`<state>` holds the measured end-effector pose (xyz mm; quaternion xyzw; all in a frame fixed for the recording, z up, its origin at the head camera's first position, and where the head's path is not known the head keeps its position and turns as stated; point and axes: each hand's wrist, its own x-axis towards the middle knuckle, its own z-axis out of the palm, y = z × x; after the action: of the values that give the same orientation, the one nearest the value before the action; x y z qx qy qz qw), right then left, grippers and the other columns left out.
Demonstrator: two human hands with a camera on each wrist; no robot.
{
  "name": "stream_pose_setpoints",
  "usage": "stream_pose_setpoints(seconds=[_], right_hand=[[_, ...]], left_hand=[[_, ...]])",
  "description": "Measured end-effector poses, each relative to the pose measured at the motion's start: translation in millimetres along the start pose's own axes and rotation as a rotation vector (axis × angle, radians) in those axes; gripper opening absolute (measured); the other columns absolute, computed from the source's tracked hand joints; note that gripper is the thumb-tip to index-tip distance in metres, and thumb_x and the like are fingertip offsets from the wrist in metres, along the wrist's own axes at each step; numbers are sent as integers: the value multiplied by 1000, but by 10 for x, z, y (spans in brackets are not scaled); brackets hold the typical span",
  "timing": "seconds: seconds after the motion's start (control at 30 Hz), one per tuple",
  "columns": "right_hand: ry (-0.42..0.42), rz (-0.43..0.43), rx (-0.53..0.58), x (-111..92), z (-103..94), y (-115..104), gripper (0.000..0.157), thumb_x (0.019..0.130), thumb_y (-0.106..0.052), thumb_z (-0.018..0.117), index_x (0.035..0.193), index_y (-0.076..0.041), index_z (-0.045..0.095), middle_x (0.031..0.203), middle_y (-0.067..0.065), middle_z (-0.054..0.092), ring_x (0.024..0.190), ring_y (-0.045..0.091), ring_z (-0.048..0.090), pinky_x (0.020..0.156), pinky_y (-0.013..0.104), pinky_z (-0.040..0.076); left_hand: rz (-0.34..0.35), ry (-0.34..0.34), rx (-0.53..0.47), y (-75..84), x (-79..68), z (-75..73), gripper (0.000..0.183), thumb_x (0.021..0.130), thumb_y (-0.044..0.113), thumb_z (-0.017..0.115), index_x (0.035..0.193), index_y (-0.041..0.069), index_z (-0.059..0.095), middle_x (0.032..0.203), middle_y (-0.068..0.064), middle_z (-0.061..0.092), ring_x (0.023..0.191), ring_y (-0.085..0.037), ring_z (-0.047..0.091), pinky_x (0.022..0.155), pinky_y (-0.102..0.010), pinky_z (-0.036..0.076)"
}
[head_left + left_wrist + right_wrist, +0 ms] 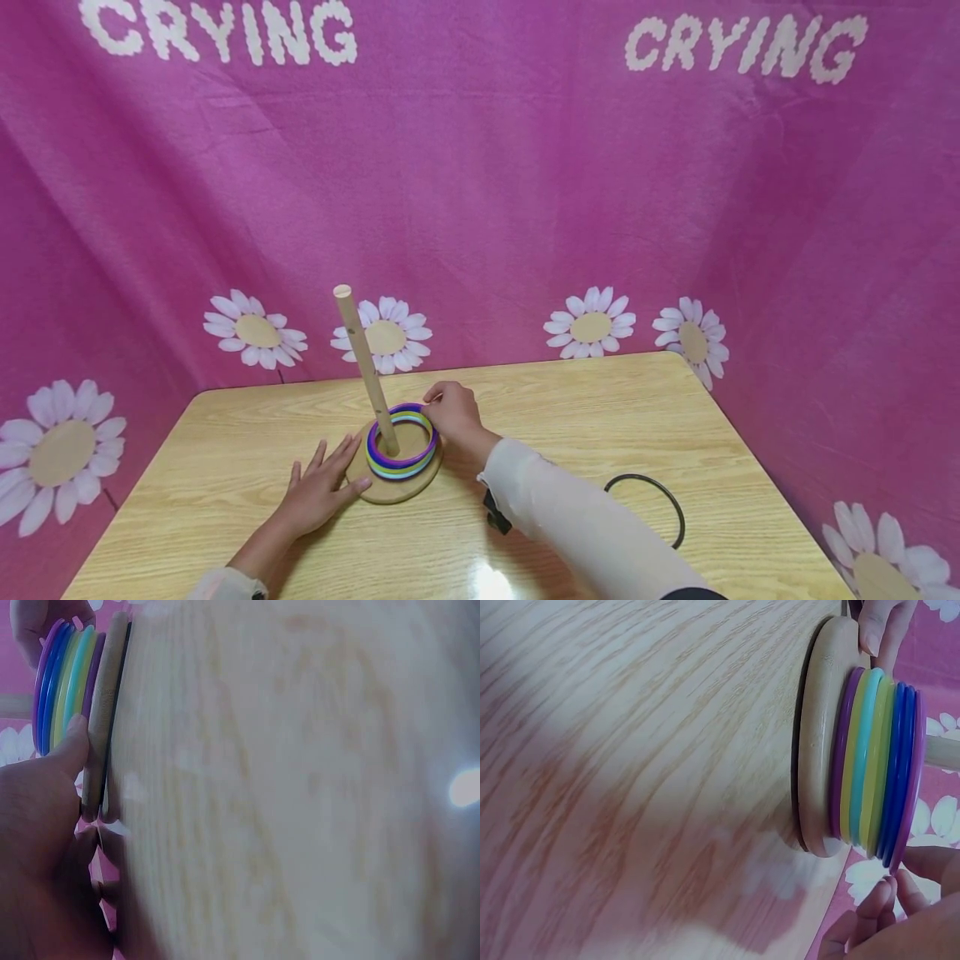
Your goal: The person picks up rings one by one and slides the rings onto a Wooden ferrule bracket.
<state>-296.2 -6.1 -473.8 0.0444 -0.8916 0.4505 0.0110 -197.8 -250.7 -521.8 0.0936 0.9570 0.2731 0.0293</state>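
A round wooden base (390, 498) carries an upright wooden peg (362, 354) that leans left in the head view. Around the peg lies a stack of several thin rings (403, 474) in purple, yellow, light blue and blue. At the far right edge of the stack, my right hand (456, 417) pinches the topmost purple ring (916, 757) between thumb and fingers. My left hand (318, 496) has its fingers spread at the base's left side. Its thumb (71, 746) rests on the base beside the rings.
A black ring (681, 517) lies on the wooden table (570, 400) to the right, partly hidden by the right sleeve (577, 512). Behind the table hangs a pink curtain (487, 208) with white flowers and lettering.
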Motion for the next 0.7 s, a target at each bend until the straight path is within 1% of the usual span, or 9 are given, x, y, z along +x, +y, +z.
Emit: stream_pose_setpoints(seconds=[0.17,0.37,0.5,0.7], right_hand=[[-9,-10,35,-13,-52,34,6,83,-9,78,87,-11,75,78,-2,67,70,10,56,65,25,47],[-4,-53,50,-17,-128,68,6,85,-10,79,90,-9,76,79,1,70,71,10,58,66,26,49],[-9,-79,55,-15,-174,110,8,86,-11,80,92,-7,76,79,0,70,73,9,58,69,26,50],[-22,-110,93,-49,-285,175,12,86,-10,79,95,-4,75,80,-1,69,75,8,59,73,26,50]], left_hand=[[3,4,9,-11,3,6,80,101,56,58,165,18,27,170,-12,25,155,-52,6,110,-83,-5],[7,11,22,-31,15,18,80,101,57,57,165,18,28,169,-12,25,154,-53,7,110,-83,-5],[8,12,19,-28,14,19,80,101,57,57,165,19,28,169,-12,25,154,-53,7,109,-83,-5],[17,16,12,-46,18,41,80,101,56,58,164,18,29,169,-12,26,154,-54,7,110,-83,-5]])
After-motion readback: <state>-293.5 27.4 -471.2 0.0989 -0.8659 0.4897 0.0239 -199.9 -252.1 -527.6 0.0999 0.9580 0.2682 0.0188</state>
